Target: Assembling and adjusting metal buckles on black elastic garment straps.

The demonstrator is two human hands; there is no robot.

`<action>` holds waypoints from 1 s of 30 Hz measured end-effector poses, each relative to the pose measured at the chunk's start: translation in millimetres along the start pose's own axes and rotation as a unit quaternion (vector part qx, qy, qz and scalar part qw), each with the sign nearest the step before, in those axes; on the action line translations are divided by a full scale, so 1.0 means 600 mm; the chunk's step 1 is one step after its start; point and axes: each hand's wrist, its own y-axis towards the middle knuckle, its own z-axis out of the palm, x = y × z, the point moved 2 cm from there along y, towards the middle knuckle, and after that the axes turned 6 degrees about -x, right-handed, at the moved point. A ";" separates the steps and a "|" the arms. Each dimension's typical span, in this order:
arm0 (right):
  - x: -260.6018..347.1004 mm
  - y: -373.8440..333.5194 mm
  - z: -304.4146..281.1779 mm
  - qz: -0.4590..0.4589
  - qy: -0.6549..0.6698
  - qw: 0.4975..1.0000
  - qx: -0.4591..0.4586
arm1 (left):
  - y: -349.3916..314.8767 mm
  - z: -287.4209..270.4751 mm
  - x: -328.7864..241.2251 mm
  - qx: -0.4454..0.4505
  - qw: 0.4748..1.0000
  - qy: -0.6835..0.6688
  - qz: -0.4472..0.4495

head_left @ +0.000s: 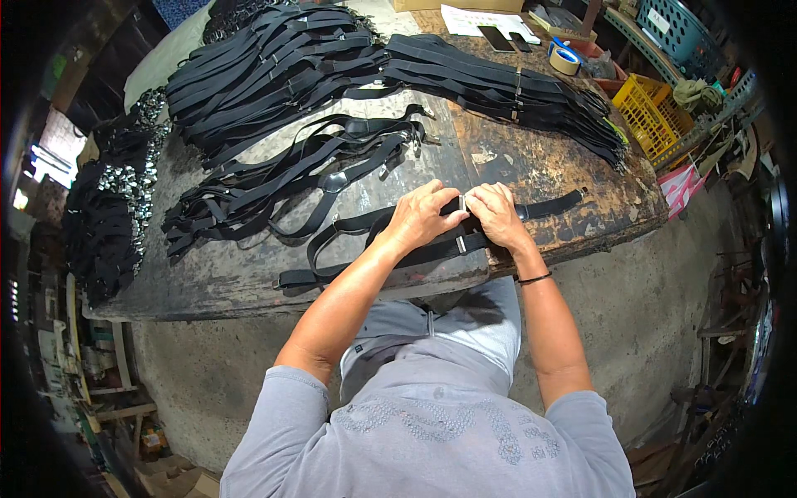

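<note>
Both hands meet over a pair of black elastic suspenders near the table's front edge. My left hand is closed on the strap, thumb and fingers pinching beside a small silver metal slider. From the other side my right hand also pinches the strap at the slider. One strap end runs out to the right past my right hand, lying on the wood. Nearer me, another strap stretch lies flat, with a second metal slider on it. My fingers partly cover the strap between them.
Loose suspenders lie left of my hands. Behind them are a big heap of black straps and a neat bundle. Metal clips pile at far left. Phones, tape and papers sit at the back; a yellow crate stands right.
</note>
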 end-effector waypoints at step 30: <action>0.021 -0.003 0.007 -0.009 -0.038 0.999 -0.028 | 0.009 -0.004 -0.003 0.100 0.994 0.041 0.019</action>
